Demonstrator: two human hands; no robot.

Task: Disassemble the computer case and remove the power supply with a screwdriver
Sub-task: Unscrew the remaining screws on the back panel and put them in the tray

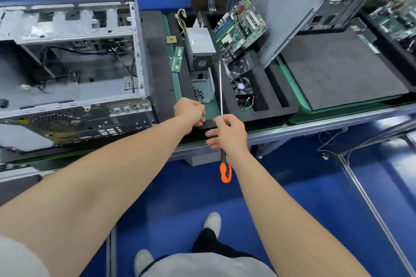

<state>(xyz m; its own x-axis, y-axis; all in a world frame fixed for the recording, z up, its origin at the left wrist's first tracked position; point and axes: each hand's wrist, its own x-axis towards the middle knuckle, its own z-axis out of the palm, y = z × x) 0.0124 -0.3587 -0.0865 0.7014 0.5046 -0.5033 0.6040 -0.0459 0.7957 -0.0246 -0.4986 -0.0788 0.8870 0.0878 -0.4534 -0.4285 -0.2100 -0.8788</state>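
Holding the screwdriver (221,96) mid-shaft, the right hand (229,132) is clamped on it; the left hand (190,111) is fisted, contents hidden, just before the screw bin (202,87). Drop any screws squarely inside. The power supply (200,49) already sits on foam, the computer case (67,69) leftward.

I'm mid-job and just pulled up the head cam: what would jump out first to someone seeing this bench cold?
Dead centre, the right hand grips a long screwdriver with an orange handle, its shaft pointing away over the bench, and the left hand is closed just beside it. At left lies the opened computer case, cables loose inside. Behind the hands, foam trays hold the power supply and a motherboard propped on edge.
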